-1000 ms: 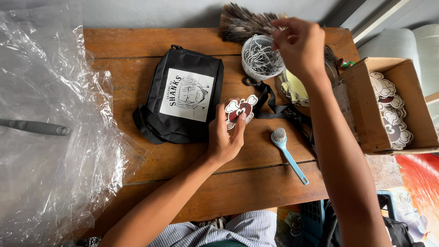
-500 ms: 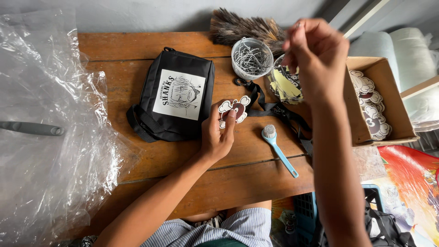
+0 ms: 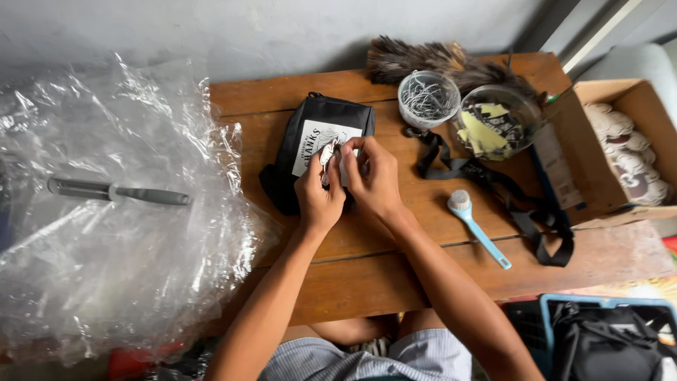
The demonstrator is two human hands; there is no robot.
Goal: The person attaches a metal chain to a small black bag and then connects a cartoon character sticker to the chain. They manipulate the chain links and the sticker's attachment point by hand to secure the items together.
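Left hand (image 3: 319,196) and right hand (image 3: 372,180) pinch a small die-cut tag (image 3: 328,154) over the black pouch (image 3: 310,152); light, bendable, best held by edges.

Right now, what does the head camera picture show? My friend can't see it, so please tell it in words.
Two hands, the left hand and the right hand, hold a small white charm together above a black pouch on a wooden table. To the right are a cup of metal clips, a blue brush and a cardboard box; crinkled clear plastic lies to the left.
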